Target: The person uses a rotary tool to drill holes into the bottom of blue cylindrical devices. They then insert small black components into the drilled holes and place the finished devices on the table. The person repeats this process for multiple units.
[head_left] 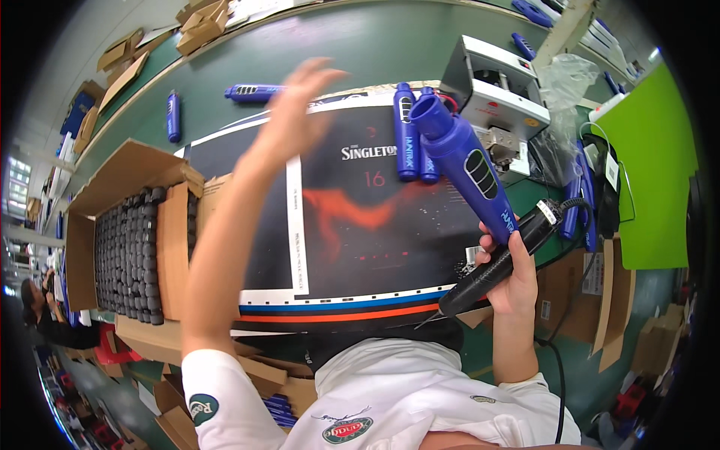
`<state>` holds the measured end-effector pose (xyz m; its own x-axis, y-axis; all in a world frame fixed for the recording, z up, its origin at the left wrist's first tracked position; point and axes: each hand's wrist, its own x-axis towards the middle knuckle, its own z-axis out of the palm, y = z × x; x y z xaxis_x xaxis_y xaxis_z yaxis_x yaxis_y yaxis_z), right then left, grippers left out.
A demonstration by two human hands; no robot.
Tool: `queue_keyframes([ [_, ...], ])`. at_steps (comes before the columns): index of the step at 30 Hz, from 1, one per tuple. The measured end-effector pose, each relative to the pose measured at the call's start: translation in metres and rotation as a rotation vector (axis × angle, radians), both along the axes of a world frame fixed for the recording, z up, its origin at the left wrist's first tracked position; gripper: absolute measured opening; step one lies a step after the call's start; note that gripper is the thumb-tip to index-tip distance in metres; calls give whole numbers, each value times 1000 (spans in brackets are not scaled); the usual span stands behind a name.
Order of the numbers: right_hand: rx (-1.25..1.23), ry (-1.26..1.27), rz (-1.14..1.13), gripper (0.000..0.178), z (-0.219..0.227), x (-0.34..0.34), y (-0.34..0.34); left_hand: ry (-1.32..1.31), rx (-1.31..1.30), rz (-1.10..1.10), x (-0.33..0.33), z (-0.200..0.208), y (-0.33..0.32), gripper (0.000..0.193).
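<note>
The green worktable (352,45) fills the view, its far edge curving along the top. A large dark printed mat (352,225) with white, blue and orange border stripes lies flat on it, directly in front of the person. Left of the mat stands an open cardboard box (112,187), flaps up, packed in dense rows with small round black parts (127,255). A white boxy machine (499,86) sits at the mat's far right corner, with crumpled clear plastic film (562,82) beside it and a bright green panel (656,172) at the right edge.

The right hand (514,277) grips two items together: a black corded power tool (499,266) with a ribbed barrel and a thin tip pointing down-left, and a blue plastic cylindrical casing (465,161) that rises up-left from the fist, open mouth uppermost, with dark oval slots along its side. The fingers are wrapped fully around both. The casing is held above the right half of the mat, well apart from the left hand.

The left hand (300,109) is raised over the mat's far left area, motion-blurred, fingers spread wide, holding nothing.

Two more blue casings (412,135) stand on the mat just behind the held one. Single blue casings lie on the table beyond the mat (251,92) and further left (173,115). Bare mat surface lies between the two hands.
</note>
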<state>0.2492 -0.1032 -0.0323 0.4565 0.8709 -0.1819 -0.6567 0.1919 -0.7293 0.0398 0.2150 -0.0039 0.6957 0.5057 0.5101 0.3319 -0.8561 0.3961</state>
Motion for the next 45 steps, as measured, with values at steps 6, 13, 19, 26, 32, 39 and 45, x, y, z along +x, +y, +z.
queue_keyframes([
  [6, 56, 34, -17, 41, -8, 16, -14, 763, 288, 521, -57, -29, 109, 51],
  [13, 50, 34, 5, 45, -16, 25, -19, 402, 496, -205, -6, 5, -36, 36],
  [19, 170, 88, 120, 40, -33, 35, -29, 442, 500, -254, -16, -18, -77, 46],
  [26, 172, 142, 103, 45, -35, 32, -38, 266, 508, 760, -190, 35, -86, 19],
  [32, 135, 141, 146, 47, -33, 24, -27, 529, 202, 1137, -286, 6, -77, 35],
  [39, 76, 114, 104, 49, -30, 14, -26, -36, 121, 823, -281, 16, -93, 31],
  [45, 156, 49, 175, 53, -27, 16, -30, -456, -346, 458, -192, 44, -155, 35],
])
